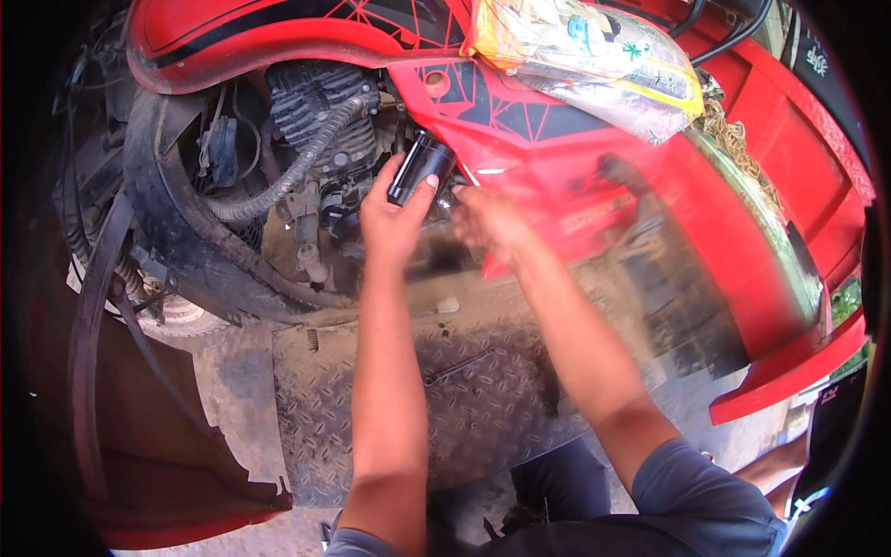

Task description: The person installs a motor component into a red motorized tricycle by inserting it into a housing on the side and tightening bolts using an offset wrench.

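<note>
My left hand [394, 209] is closed round a black cylindrical part [420, 169] with a bright strip along its side, the thumb lying on its lower right. The part is tilted beside the engine [325, 116], just under the edge of the red body panel [529, 176]. Right of it, my right hand [487, 221] has its fingers curled together, slightly blurred, near a small shiny metal part [445, 200]. What those fingers pinch, if anything, is hidden.
A treadplate footboard [399, 408] carries a wrench [459, 367] and a small spring [312, 341]. A ribbed hose [316, 153] curves past the engine above a black fender [176, 223]. Plastic packages [594, 60] lie on the red bodywork. Another person's arm [775, 461] shows at right.
</note>
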Demonstrator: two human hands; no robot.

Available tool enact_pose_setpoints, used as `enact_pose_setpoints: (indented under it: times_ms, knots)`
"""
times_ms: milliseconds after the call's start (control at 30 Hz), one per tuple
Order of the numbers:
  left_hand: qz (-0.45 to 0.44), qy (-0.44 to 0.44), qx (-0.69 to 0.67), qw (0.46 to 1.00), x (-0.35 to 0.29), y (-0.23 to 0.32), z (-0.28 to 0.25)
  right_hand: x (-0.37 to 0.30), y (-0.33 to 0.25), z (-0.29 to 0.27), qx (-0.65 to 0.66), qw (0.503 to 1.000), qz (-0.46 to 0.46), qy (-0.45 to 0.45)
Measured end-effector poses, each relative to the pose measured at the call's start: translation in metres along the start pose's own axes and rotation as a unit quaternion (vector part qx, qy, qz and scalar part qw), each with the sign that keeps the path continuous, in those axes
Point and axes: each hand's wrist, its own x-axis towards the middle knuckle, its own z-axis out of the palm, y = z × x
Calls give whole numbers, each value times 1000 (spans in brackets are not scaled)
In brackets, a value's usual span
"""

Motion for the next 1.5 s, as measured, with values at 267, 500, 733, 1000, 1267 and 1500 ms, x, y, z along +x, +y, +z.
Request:
enact_pose_setpoints:
  times_ms: [267,500,733,1000,1267,1500]
  knots:
    - [0,37,35,999,-1,5,7,2,14,-12,-17,997,-38,-66]
    - [-35,70,78,994,0,4,9,2,24,-11,6,995,-93,-34]
    - [-14,75,141,987,-1,6,9,7,8,-21,48,996,-10,-72]
    - [-4,74,223,972,-6,16,12,1,-14,8,-17,996,79,20]
    - [-11,90,241,966,-5,18,11,6,-7,3,15,998,64,-4]
    - [-29,99,263,959,-5,22,14,4,1,-9,-9,997,0,-78]
